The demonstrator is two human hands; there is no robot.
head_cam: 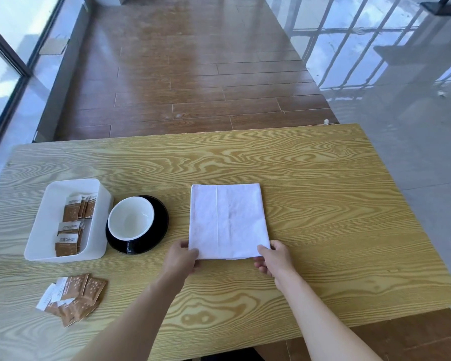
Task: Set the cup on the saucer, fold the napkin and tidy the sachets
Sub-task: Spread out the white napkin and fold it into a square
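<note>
A white napkin (228, 221) lies flat on the wooden table, folded into a rectangle. My left hand (180, 259) pinches its near left corner and my right hand (274, 259) pinches its near right corner. Left of the napkin, a black cup with a white inside (130, 221) stands on a black saucer (160, 217). A white plastic tray (50, 204) at the far left holds several brown sachets (71, 225). A loose pile of brown sachets (73, 298) lies on the table in front of the tray.
The wooden table (323, 204) ends at its far edge above the napkin and at its right edge beyond my right hand. Wood flooring and glossy tiles lie past it. A glass wall runs along the left.
</note>
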